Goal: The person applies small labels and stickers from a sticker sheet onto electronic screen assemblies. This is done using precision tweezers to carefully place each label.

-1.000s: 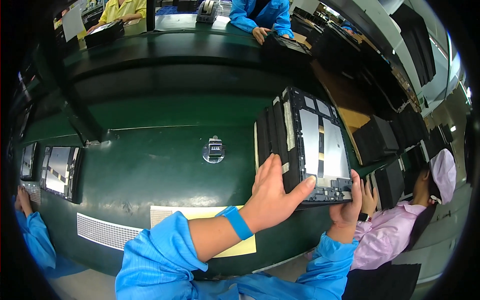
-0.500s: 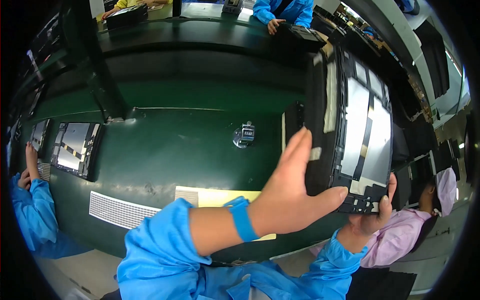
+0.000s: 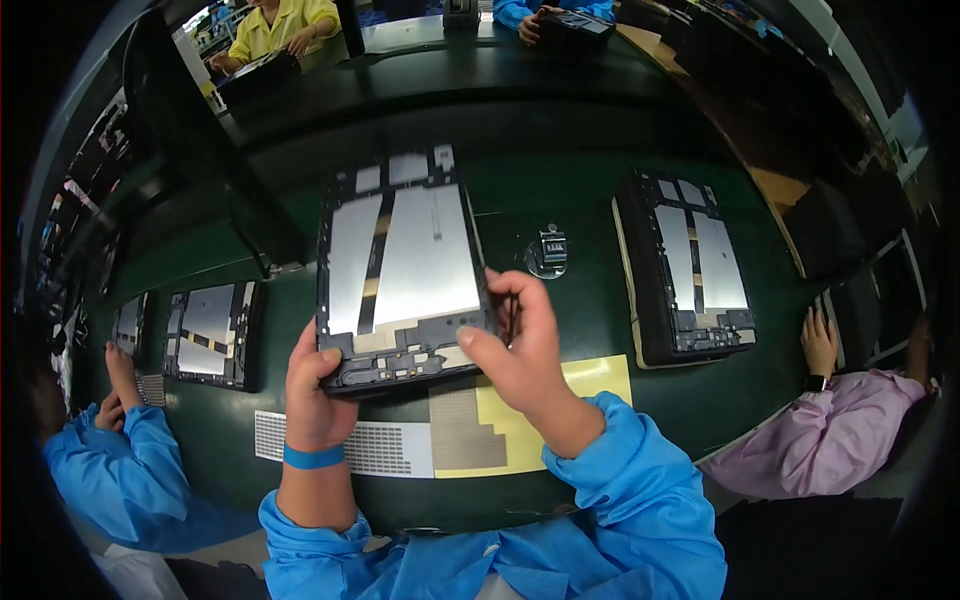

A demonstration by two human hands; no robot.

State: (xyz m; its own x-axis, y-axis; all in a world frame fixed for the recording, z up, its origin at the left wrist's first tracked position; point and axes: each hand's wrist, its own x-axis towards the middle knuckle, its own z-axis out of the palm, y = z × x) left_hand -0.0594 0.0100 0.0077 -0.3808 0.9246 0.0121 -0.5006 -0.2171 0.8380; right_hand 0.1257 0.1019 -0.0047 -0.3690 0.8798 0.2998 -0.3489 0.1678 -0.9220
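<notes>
One black-framed panel with silver plates (image 3: 425, 255), held by us above the green table (image 3: 590, 315): our left hand (image 3: 318, 385) gripping its lower left corner, our right hand (image 3: 520, 345) its lower right, both thumbs on top. To the right of it we count one metal tally counter (image 3: 551, 250) and, farther off, one thick stack of similar panels (image 3: 690, 275); nearer us, one yellow sheet (image 3: 590, 395).

Person's left hand (image 3: 317, 395) and right hand (image 3: 522, 352) grip a black-framed silver panel (image 3: 425, 260), yellow sheet (image 3: 505, 425) below right hand, small counter (image 3: 552, 247) beyond it.
</notes>
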